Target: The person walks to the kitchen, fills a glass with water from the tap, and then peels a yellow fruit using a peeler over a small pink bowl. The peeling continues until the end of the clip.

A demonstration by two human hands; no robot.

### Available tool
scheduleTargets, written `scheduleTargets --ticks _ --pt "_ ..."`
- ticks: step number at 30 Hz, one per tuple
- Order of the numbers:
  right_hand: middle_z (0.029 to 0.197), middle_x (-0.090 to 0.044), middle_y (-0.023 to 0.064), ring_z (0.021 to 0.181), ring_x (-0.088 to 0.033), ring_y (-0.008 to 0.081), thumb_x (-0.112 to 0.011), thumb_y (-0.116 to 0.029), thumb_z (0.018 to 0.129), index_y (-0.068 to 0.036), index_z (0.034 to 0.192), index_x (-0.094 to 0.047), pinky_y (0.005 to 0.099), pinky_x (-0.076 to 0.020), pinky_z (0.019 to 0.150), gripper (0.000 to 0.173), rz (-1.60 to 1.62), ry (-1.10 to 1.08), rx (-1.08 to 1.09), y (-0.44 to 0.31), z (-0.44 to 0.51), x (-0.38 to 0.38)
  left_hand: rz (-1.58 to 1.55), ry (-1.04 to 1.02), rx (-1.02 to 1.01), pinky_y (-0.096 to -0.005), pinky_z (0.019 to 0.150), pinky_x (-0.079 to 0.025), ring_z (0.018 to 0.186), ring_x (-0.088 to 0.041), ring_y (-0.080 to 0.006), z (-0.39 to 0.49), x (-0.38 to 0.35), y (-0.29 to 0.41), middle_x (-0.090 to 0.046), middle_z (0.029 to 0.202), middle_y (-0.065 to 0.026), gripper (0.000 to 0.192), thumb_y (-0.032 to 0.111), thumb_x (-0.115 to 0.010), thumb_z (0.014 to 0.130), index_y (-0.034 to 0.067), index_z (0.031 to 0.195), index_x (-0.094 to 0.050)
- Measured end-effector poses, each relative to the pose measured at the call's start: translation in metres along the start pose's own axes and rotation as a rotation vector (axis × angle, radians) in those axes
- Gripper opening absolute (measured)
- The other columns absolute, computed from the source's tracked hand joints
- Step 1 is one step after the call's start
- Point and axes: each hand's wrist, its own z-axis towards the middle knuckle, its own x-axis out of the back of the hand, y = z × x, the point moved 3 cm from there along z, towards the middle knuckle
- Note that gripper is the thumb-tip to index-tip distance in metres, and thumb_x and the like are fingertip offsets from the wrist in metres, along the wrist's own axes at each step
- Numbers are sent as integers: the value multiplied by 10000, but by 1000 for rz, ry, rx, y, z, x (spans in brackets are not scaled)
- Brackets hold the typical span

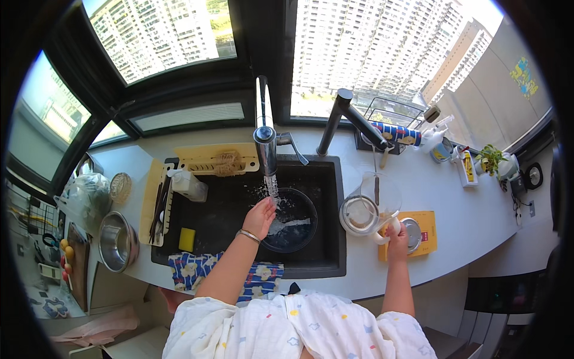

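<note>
Under the chrome faucet [265,150], my left hand [260,218] is in the running water, palm empty and fingers extended. Water splashes into a round, clear-looking bowl [309,238] in the dark sink [215,229], just past my fingertips. My right hand [397,238] grips the white handle of a clear glass jug [358,215]. The jug is over the counter right of the sink, tilted, below a black tap [358,121]. A thin pale line runs from near that tap to the jug; whether it is water is unclear. Beside my right hand, a round metal lid [411,235] lies on a yellow box [428,231].
A soap bottle [190,186] and yellow sponge [186,239] are in the sink's left side. A patterned cloth [193,271] drapes its front edge. Left stand a steel bowl [118,242] and plastic bag [85,197]; right, a potted plant [491,159].
</note>
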Motion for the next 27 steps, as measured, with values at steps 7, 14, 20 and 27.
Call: scheduleTargets --ticks 7,14,20,27 --pt "652 -522 46 616 -483 156 -808 -150 694 -24 740 -562 285 -407 563 280 -668 -418 386 -99 -11 -113 1033 268 -1104 -416 1056 -314 1283 -356 -336 -76 -21 47 -376 1361 -220 411 56 -591 843 14 1238 -485" --pt "703 -531 68 647 -503 206 -827 -142 657 -36 734 -567 319 -409 586 291 -560 -718 539 -88 -14 -214 1461 -441 -922 -385 913 -451 1021 -577 -308 -124 -68 78 -593 1092 -148 222 28 -552 832 8 1049 -595" --pt "730 -531 69 683 -516 212 -842 -161 638 -35 757 -583 314 -413 601 312 -583 -846 571 -72 -15 -251 2319 -357 -542 -385 1087 -300 1326 -342 -310 -35 -58 65 -340 1435 -191 608 203 -569 833 -19 1356 -352" --pt "729 -557 81 752 -531 280 -855 -193 592 -49 722 -568 366 -438 663 346 -594 -801 850 -69 -8 -256 2913 -237 -273 -438 1074 -273 1332 -320 -324 -18 -65 37 -337 1467 -132 715 289 -606 808 45 1427 -345"
